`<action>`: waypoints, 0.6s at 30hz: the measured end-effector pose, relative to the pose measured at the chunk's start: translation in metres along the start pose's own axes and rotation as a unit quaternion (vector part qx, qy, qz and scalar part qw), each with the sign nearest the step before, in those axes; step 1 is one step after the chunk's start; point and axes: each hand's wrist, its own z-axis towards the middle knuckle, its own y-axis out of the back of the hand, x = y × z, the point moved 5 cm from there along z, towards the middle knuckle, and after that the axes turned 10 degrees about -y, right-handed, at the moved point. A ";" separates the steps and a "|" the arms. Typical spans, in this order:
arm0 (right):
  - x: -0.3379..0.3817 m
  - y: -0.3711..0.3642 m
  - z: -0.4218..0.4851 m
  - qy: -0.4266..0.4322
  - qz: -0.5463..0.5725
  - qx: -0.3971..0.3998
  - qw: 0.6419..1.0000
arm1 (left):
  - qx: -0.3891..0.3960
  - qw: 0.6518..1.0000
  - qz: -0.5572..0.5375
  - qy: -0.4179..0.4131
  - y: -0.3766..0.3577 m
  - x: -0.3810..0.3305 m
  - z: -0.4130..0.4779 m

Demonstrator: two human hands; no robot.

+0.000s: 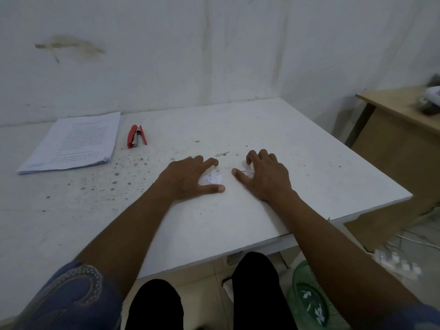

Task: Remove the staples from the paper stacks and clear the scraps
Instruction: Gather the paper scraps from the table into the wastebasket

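Note:
My left hand (190,177) and my right hand (264,175) rest palm-down on the white table (309,163), fingers spread and curved toward each other. Small white paper scraps (213,178) lie between thumb and fingers of the left hand. A few more scraps (247,172) show under the right hand's fingers. Neither hand grips anything that I can see. A stack of printed paper (73,141) lies at the far left. A red stapler (136,136) lies on its side just right of the stack.
A green mesh waste bin (307,296) with paper scraps in it stands on the floor under the table's right front corner. A wooden desk (400,129) stands to the right. A power strip (397,263) lies on the floor. The wall runs behind the table.

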 end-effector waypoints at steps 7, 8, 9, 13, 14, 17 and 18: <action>0.015 0.001 0.005 0.025 -0.008 0.001 1.000 | -0.039 0.999 0.010 -0.021 -0.001 0.003 0.014; 0.017 0.001 0.007 0.025 -0.008 0.004 1.000 | -0.037 0.999 0.010 -0.017 -0.002 0.003 0.015; 0.019 0.001 0.008 0.024 -0.008 0.007 1.000 | -0.034 0.999 0.012 -0.012 -0.003 0.004 0.017; 0.027 -0.002 0.012 0.029 -0.034 0.015 0.999 | -0.051 0.998 0.021 -0.009 -0.003 -0.007 0.020; 0.028 -0.003 0.013 0.030 -0.036 0.017 0.999 | -0.059 0.998 0.022 -0.008 -0.003 -0.011 0.019; 0.026 -0.005 0.014 0.028 -0.033 0.021 0.999 | -0.075 0.997 0.019 0.000 -0.005 -0.016 0.018; 0.025 -0.005 0.014 0.026 -0.032 0.023 0.999 | -0.077 0.997 0.017 0.003 -0.006 -0.017 0.018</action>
